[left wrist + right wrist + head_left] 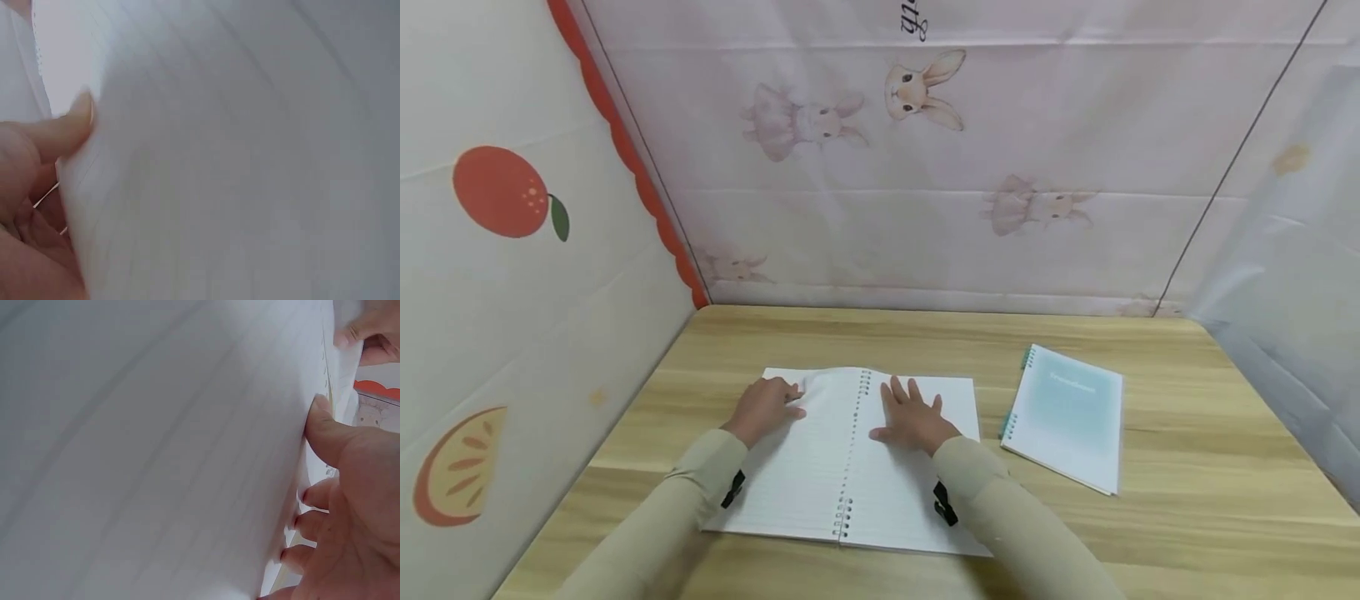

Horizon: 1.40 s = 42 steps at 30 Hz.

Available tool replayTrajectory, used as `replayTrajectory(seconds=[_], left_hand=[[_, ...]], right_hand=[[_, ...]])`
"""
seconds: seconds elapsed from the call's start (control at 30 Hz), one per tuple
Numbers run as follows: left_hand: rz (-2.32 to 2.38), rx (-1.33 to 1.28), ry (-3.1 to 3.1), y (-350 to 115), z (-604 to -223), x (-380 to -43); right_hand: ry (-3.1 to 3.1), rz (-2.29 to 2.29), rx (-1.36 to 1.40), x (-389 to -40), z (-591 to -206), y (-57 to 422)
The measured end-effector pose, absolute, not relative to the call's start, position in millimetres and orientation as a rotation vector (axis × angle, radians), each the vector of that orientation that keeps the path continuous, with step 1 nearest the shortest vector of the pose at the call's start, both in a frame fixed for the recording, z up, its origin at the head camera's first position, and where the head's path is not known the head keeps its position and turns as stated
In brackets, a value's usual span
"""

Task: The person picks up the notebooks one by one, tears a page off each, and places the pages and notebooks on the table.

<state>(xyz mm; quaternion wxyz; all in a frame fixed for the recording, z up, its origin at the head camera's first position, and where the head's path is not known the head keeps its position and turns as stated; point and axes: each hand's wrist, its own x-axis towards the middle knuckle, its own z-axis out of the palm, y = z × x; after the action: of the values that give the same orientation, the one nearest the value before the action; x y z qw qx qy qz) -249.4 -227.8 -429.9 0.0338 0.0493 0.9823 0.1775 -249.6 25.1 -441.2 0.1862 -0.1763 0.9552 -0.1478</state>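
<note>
A spiral-bound notebook (805, 500) with lined white pages lies spread flat, its coil running down the middle. At the upper left of it, my left hand (765, 410) pinches the left page near its outer edge, and the paper wrinkles there. In the left wrist view the thumb (78, 122) presses on the page's face while the other fingers curl behind its edge. My right hand (913, 418) rests on the right page with fingers spread, close to the coil. The right wrist view shows its fingertips (306, 495) touching the paper.
To the right lies a second, closed spiral notebook (1067, 417) with a pale teal cover, set at an angle. The wooden table (1195, 467) meets a rabbit-printed cloth (880, 242) at the back and a fruit-printed cloth (550, 333) on the left.
</note>
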Motion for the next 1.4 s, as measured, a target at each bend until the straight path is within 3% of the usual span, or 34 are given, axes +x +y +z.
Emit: replayTrajectory(seconds=[0.27,0.47,0.63,0.97,1.4], left_hand=[[0.863,0.068,2.820,-246.3,-410.6,-247.6],[1.148,-0.271,2.606,-259.2,-387.7,-256.1],[1.226,-0.510,2.557,-267.2,-396.8,-268.5],[1.245,-0.518,2.532,-274.4,-427.5,-289.7],[1.086,-0.386,2.722,-269.9,-429.2,-291.1]], right_hand=[[2.688,-0.420,-0.512,-248.6,-439.4,19.2],[2.696,-0.402,-0.487,-249.1,-436.6,20.5],[2.691,-0.402,-0.475,-249.0,-433.6,20.4],[2.690,-0.401,-0.470,-248.4,-435.3,20.9],[2.685,-0.387,-0.453,-249.4,-437.9,22.0]])
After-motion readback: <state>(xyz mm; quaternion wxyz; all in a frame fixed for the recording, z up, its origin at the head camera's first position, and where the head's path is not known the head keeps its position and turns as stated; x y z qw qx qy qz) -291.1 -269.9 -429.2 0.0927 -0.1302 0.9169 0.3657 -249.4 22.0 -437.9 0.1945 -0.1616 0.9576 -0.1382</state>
